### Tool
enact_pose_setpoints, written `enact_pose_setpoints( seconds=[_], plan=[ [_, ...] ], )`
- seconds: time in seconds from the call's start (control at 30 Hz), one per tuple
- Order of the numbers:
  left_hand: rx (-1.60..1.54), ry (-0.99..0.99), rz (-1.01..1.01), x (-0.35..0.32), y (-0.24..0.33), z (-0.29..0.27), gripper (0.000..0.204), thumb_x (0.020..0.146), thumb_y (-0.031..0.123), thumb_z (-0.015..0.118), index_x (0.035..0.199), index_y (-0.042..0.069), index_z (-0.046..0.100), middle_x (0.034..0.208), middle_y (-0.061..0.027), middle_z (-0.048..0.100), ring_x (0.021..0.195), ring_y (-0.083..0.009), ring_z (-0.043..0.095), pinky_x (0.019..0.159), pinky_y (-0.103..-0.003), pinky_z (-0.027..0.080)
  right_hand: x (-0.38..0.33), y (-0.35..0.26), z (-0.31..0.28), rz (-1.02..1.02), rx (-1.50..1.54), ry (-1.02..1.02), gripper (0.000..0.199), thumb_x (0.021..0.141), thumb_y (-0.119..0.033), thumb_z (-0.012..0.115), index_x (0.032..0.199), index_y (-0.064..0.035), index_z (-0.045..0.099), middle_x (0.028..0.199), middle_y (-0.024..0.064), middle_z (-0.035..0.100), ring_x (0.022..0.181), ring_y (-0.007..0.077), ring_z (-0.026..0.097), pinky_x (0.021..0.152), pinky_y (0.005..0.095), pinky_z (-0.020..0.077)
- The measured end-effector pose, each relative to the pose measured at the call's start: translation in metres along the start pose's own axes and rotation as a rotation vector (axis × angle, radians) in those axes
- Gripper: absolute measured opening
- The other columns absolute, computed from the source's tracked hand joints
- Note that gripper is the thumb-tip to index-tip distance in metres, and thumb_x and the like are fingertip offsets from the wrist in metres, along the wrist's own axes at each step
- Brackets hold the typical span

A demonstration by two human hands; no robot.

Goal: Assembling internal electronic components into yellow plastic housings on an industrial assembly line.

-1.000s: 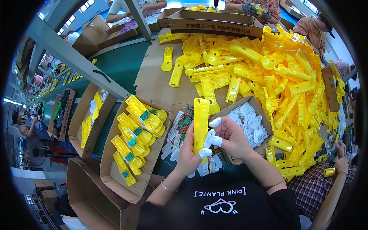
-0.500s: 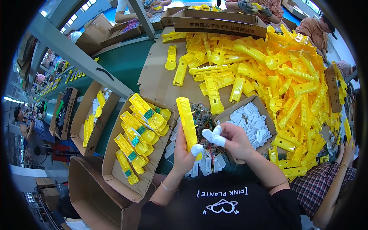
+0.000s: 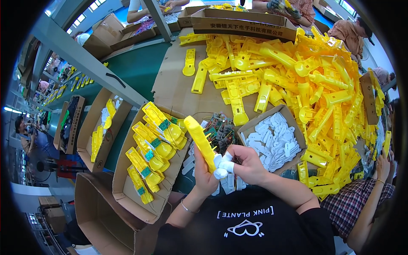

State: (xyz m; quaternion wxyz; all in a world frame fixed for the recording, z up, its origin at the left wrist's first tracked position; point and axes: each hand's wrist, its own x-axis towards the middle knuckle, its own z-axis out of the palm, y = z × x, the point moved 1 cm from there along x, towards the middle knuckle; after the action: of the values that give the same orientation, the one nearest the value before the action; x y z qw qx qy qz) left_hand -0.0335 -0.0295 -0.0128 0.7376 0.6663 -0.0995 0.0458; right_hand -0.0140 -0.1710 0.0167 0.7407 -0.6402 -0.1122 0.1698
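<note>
Left of the small cardboard box of white plastic clips [image 3: 272, 138], our left hand [image 3: 203, 176] grips the long yellow plastic handle shell [image 3: 199, 142] at its lower end, long axis slanting up and leftward. Our right hand [image 3: 248, 163], nearer that box, closes taped fingertips [image 3: 223, 163] on the same lower end.

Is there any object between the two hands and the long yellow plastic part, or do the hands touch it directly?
Nothing visible stands between them. The left hand grips the yellow part at its lower end, and the right hand presses its white-taped fingertips against that end.
</note>
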Motion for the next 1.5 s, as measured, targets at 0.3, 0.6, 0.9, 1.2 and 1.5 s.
enact_pose_setpoints(
  seconds=[0.3, 0.6, 0.9, 1.2, 1.5],
  plan=[
    [-0.179, 0.159, 0.098, -0.006, -0.01, 0.007, 0.091, 0.074, 0.032, 0.069, 0.135, 0.0, 0.009, 0.102, -0.0043, 0.039, 0.085, -0.0115, 0.043, 0.076, -0.024, 0.039, 0.0, -0.007, 0.01, -0.12, -0.009, 0.038, 0.01, 0.079, -0.008, 0.062, 0.081, -0.0025, 0.053, 0.072, -0.0016, 0.052, 0.056, 0.0019, 0.047, 0.047, 0.0167, 0.0369],
    [0.011, -0.148, -0.059, 0.007, -0.009, -0.021, 0.089, 0.077, 0.029, 0.065, 0.137, -0.005, 0.009, 0.117, -0.0118, 0.048, 0.099, -0.018, 0.051, 0.084, -0.028, 0.041, 0.021, -0.045, -0.012, -0.404, -0.761, -0.217, 0.009, 0.073, -0.005, 0.062, 0.078, -0.0005, 0.056, 0.072, 0.0119, 0.056, 0.067, 0.0282, 0.057, 0.06, 0.0312, 0.0449],
    [-0.34, 0.084, -0.071, 0.019, 0.014, -0.052, 0.042, 0.088, 0.023, 0.047, 0.121, -0.001, 0.039, 0.077, -0.0091, 0.052, 0.062, -0.0163, 0.051, 0.056, -0.029, 0.045, 0.049, -0.01, -0.051, -0.386, -1.13, -0.019, 0.014, 0.064, -0.005, 0.064, 0.077, -0.0026, 0.06, 0.07, 0.0101, 0.056, 0.072, 0.0277, 0.055, 0.066, 0.0388, 0.0445],
    [-0.345, 0.13, -0.403, 0.005, -0.034, -0.034, 0.036, 0.085, 0.013, 0.052, 0.116, -0.003, 0.044, 0.112, -0.0182, 0.054, 0.101, -0.0274, 0.056, 0.088, -0.038, 0.046, 0.067, 0.006, -0.034, -0.257, -1.656, 0.2, 0.014, 0.061, -0.002, 0.058, 0.074, -0.0061, 0.061, 0.078, 0.0086, 0.055, 0.081, 0.027, 0.051, 0.07, 0.0362, 0.0399],
    [-0.391, 0.149, -0.342, 0.009, -0.029, -0.033, 0.035, 0.086, 0.014, 0.051, 0.116, -0.003, 0.044, 0.102, -0.0155, 0.057, 0.096, -0.0254, 0.057, 0.085, -0.037, 0.047, 0.045, -0.014, -0.044, -0.186, -0.594, 0.155, 0.014, 0.068, 0.009, 0.053, 0.079, 0.0025, 0.049, 0.074, 0.0133, 0.053, 0.068, 0.0313, 0.056, 0.057, 0.0329, 0.045]
  ],
)
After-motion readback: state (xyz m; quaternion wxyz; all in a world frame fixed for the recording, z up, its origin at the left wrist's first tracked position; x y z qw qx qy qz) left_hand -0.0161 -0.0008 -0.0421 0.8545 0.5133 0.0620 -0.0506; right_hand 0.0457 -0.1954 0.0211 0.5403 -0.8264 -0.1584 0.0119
